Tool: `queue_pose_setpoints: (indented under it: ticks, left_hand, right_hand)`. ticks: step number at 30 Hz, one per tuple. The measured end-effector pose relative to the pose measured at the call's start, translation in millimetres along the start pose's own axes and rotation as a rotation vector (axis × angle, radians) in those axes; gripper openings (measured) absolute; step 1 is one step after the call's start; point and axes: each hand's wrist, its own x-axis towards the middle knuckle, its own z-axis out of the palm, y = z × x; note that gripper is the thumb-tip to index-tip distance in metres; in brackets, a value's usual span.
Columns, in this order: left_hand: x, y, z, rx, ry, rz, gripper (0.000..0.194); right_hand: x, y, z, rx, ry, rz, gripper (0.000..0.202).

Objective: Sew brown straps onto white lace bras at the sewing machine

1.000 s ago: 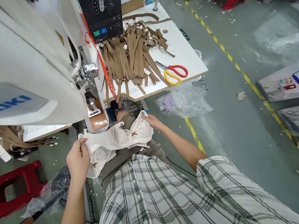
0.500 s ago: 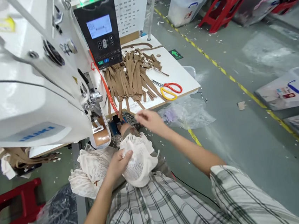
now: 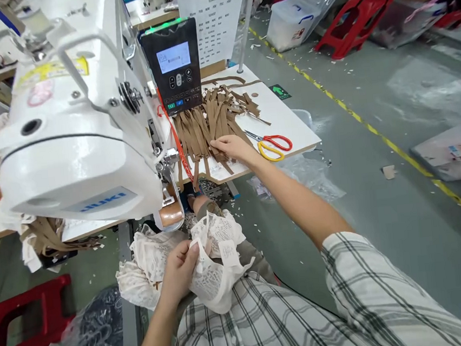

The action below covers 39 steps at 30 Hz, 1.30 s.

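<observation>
Over my lap, my left hand pinches the edge of a white lace garment with a small white label on it. More white lace pieces lie to its left, below the sewing machine's arm. My right hand is stretched out to the white table, its fingertips together on the pile of brown strips. Whether a strip is between those fingers is too small to tell. Scissors with red and yellow handles lie right of the pile.
The white sewing machine stands at the left, with a black control panel behind the strips. A red ribbon hangs beside it. Red stools and plastic bins stand on the floor.
My right hand has moved forward from above the table's front edge onto the brown strips. The lace garment in my left hand now hangs more spread out. The view has shifted.
</observation>
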Motion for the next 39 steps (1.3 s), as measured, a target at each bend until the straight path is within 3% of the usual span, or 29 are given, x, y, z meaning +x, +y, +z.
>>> queue_pose_setpoints:
  ticks: [3, 6, 10, 14, 18, 21, 24, 28, 30, 32, 34, 36, 39]
  left_hand:
    - [-1.2, 5.7, -1.7, 0.036, -0.012, 0.003, 0.043]
    - [0.5, 8.0, 0.6, 0.044, -0.010, 0.003, 0.044]
    - [1.7, 6.4, 5.4, 0.066, 0.014, 0.018, 0.043]
    - [-0.8, 7.4, 5.6, 0.140, 0.022, 0.050, 0.040]
    - [-4.8, 9.9, -4.3, 0.166, 0.065, 0.033, 0.038]
    - [-8.8, 14.1, -11.9, 0.153, 0.111, 0.019, 0.037]
    - [-15.8, 26.6, -12.3, 0.129, 0.152, 0.048, 0.034]
    - [-22.9, 50.1, -5.2, 0.261, 0.222, 0.207, 0.030]
    - [-21.5, 55.0, -3.3, 0.336, 0.181, 0.225, 0.032]
    - [-18.0, 52.5, -3.2, 0.314, 0.011, 0.154, 0.029]
    - [-14.7, 46.0, -3.4, 0.225, -0.146, 0.059, 0.039]
    - [-13.2, 40.4, -2.7, 0.169, -0.165, 0.022, 0.044]
    - [-14.9, 38.6, 0.0, 0.225, -0.069, 0.057, 0.042]
  right_hand:
    - [-20.5, 9.0, -8.0, -0.210, -0.035, 0.049, 0.028]
    - [-18.0, 3.3, -7.6, -0.424, 0.077, 0.068, 0.016]
    - [22.2, -17.2, 10.9, -0.480, 0.245, -0.053, 0.023]
    - [73.4, -28.3, 30.2, -0.566, 0.200, 0.014, 0.017]
    - [83.2, -26.4, 24.3, -0.411, 0.248, -0.012, 0.018]
    - [44.1, -29.4, 17.1, 0.051, 0.210, -0.035, 0.025]
    - [-33.3, -41.6, 26.4, 0.484, 0.003, -0.001, 0.025]
    - [-149.5, -63.2, 51.4, 0.700, -0.320, 0.054, 0.053]
    - [-187.4, -70.6, 60.1, 0.792, -0.367, 0.075, 0.057]
    - [-205.6, -72.6, 67.3, 0.860, -0.301, 0.102, 0.053]
    - [-209.8, -69.6, 75.8, 0.910, -0.196, 0.169, 0.050]
    - [-208.9, -64.3, 85.8, 0.961, -0.184, 0.250, 0.045]
    - [-207.8, -57.9, 98.3, 0.999, -0.408, 0.311, 0.035]
